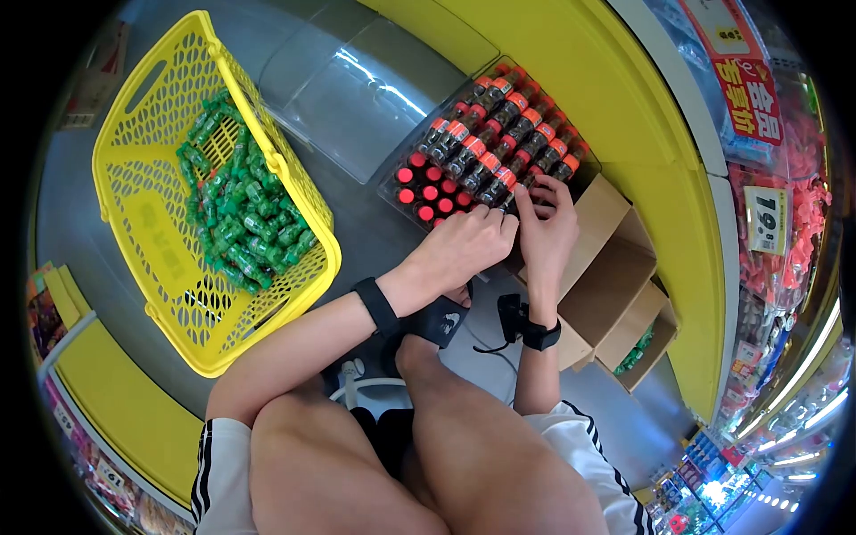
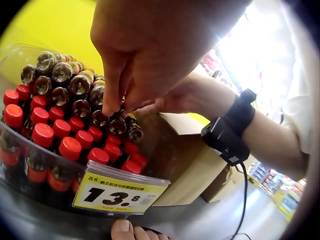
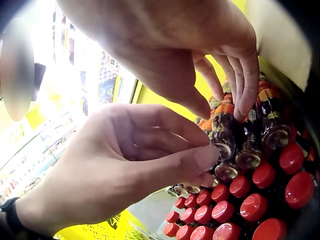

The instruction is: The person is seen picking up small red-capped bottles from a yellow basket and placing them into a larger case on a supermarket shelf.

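Note:
My left hand (image 1: 473,239) is at the near edge of a stack of small dark bottles (image 2: 61,72) with red caps and orange labels. Its thumb and forefinger pinch at the base of one bottle (image 3: 223,146) lying on its side. Just right of it, my right hand (image 1: 546,230) reaches over the same row, fingers (image 3: 245,95) extended and parted above the labels. The bottles fill a clear plastic bin (image 2: 30,142); upright ones show red caps (image 2: 43,135) below the lying layers.
A yellow basket (image 1: 160,192) holding many small green bottles (image 1: 254,209) stands at left. Open cardboard boxes (image 1: 615,281) sit at right. A clear lid or tray (image 1: 343,94) lies behind. A price card (image 2: 120,189) hangs on the bin's front, near a foot (image 2: 131,231).

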Demonstrator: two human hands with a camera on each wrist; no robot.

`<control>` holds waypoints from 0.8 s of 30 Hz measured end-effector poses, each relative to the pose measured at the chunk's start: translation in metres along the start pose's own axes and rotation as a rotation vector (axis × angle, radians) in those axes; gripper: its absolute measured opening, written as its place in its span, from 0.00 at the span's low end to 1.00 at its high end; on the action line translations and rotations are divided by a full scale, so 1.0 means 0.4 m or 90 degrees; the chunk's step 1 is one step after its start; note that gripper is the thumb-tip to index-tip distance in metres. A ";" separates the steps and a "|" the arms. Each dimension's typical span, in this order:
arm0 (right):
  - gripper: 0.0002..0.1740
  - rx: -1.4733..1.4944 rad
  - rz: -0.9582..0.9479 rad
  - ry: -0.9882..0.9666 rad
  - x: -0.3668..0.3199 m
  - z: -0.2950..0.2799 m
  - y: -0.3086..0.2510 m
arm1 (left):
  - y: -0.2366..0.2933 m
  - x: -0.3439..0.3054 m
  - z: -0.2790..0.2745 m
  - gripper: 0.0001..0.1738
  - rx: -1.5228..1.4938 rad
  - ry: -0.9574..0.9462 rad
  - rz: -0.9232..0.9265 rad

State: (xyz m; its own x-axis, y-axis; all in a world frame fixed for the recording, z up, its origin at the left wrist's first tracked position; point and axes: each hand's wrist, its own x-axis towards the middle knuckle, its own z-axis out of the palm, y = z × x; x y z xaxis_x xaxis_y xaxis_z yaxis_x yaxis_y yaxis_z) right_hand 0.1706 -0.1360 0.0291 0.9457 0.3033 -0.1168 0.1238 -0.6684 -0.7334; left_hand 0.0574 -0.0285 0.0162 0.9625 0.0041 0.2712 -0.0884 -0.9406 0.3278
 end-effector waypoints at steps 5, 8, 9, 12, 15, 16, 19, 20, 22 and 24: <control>0.21 -0.011 -0.007 -0.003 0.000 0.000 -0.002 | 0.005 -0.012 0.005 0.16 -0.041 -0.071 -0.013; 0.21 -0.005 -0.007 -0.003 0.000 0.000 0.000 | 0.007 -0.014 0.005 0.20 -0.044 -0.089 -0.012; 0.22 -0.005 -0.007 -0.002 0.000 0.000 -0.001 | 0.007 -0.014 0.006 0.21 -0.039 -0.091 -0.014; 0.22 -0.002 -0.007 0.002 0.000 0.002 0.004 | 0.008 -0.015 0.004 0.24 -0.059 -0.097 -0.018; 0.21 0.003 -0.006 0.005 -0.002 0.004 0.001 | 0.004 -0.014 -0.001 0.13 -0.040 -0.072 0.002; 0.21 0.005 -0.006 0.006 -0.003 0.004 0.000 | 0.004 -0.015 -0.002 0.13 -0.040 -0.072 0.002; 0.21 0.013 -0.010 0.006 -0.002 0.005 0.006 | 0.004 -0.016 -0.003 0.14 -0.031 -0.078 0.003; 0.21 0.013 -0.011 0.005 -0.002 0.006 0.006 | 0.004 -0.017 -0.001 0.14 -0.032 -0.074 -0.003; 0.20 0.018 -0.006 0.007 -0.002 0.007 0.007 | 0.004 -0.018 0.002 0.14 -0.033 -0.069 -0.010; 0.20 0.023 -0.007 0.007 -0.001 0.007 0.009 | 0.004 -0.018 0.003 0.13 -0.027 -0.066 -0.013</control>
State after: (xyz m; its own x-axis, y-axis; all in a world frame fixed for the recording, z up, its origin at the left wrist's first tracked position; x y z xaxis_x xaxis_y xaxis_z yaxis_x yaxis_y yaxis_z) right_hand 0.1697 -0.1366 0.0245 0.9475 0.3032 -0.1012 0.1238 -0.6400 -0.7583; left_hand 0.0505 -0.0306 0.0135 0.9854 -0.0148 0.1696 -0.0777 -0.9254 0.3710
